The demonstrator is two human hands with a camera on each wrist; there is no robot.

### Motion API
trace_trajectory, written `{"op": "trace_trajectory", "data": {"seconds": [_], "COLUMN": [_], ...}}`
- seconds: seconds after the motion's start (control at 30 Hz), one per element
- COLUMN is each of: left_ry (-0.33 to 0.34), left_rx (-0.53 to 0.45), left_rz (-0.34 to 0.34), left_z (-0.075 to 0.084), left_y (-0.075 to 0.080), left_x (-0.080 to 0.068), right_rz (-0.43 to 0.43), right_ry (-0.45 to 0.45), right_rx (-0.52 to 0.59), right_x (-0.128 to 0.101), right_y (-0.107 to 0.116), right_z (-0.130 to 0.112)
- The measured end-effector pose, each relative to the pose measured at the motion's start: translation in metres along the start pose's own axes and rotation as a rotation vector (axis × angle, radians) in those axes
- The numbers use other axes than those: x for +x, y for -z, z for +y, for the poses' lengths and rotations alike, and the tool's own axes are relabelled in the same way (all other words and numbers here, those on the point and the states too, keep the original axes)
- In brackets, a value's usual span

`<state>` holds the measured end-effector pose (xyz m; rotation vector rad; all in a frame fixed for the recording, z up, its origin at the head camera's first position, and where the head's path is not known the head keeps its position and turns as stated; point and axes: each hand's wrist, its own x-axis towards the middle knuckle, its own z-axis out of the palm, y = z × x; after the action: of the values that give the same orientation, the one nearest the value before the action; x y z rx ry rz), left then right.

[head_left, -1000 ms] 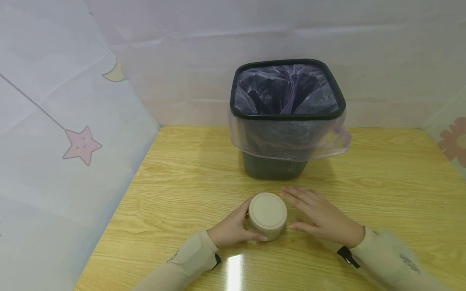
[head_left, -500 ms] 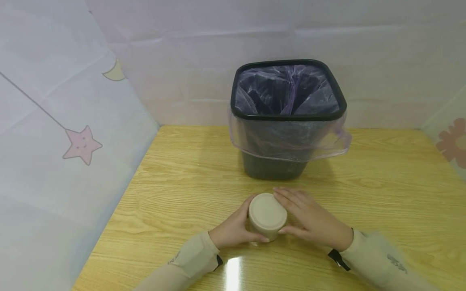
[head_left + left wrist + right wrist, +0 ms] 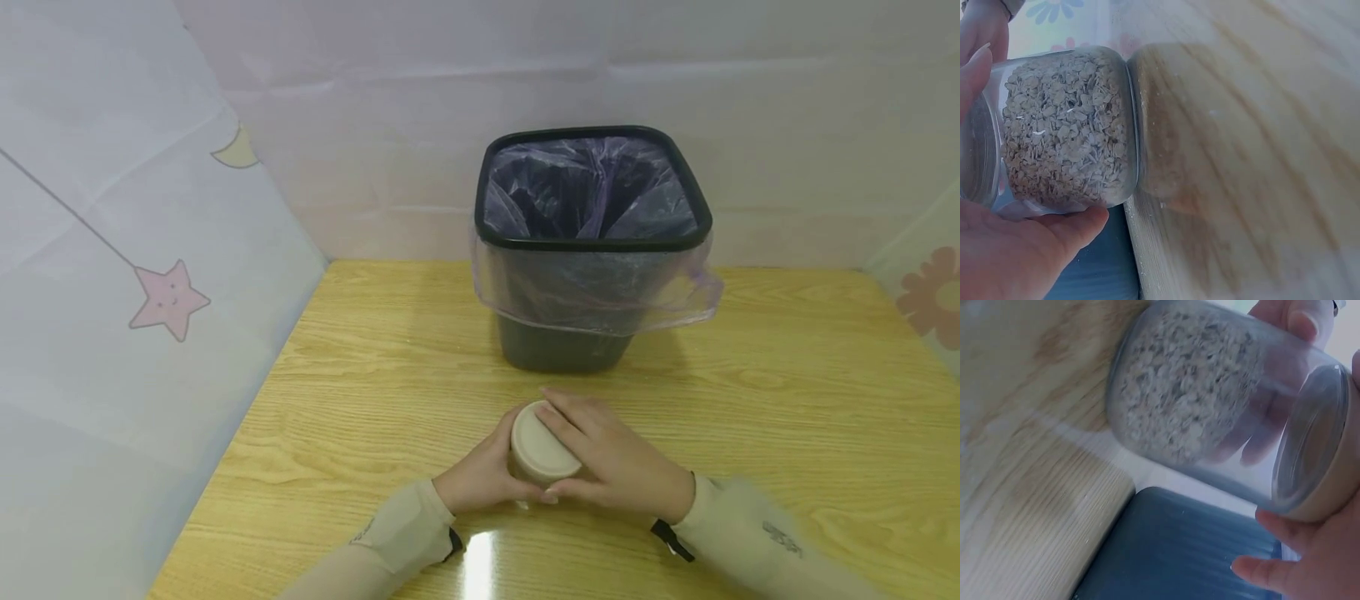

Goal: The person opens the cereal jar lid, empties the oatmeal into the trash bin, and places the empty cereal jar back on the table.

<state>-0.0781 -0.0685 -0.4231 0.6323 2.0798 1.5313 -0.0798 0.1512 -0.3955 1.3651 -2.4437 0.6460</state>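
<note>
A clear jar, part filled with oat flakes, stands on the table with a beige lid on top. My left hand grips the jar's side, its thumb along the near side and its fingers round the left. From the right, my right hand lies over the lid's right half and holds its edge. In the right wrist view, fingers of that hand curl round the lid's rim, while the left hand's fingers show through the clear wall behind the flakes.
Behind the jar stands a dark bin with a purple plastic bag folded over its rim. The wood-grain table meets pale printed sheeting at the back and sides.
My right hand has moved left, from beside the jar onto its lid, and now covers the lid's right half. The left hand and the jar have barely moved.
</note>
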Motion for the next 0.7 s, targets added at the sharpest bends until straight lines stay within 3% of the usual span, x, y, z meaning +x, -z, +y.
{"op": "trace_trajectory", "data": {"seconds": [0.23,0.7], "left_ry": [0.005,0.052], "left_rx": [0.030,-0.111], "left_rz": [0.020,0.008], "left_z": [-0.001,-0.002], "left_y": [0.000,-0.001], "left_x": [-0.001,0.003], "right_rz": [0.010,0.036], "right_ry": [-0.071,-0.114], "right_rx": [-0.033,-0.232], "right_x": [0.012,0.031], "right_y": [-0.006,-0.015], "right_z": [-0.011,-0.024]}}
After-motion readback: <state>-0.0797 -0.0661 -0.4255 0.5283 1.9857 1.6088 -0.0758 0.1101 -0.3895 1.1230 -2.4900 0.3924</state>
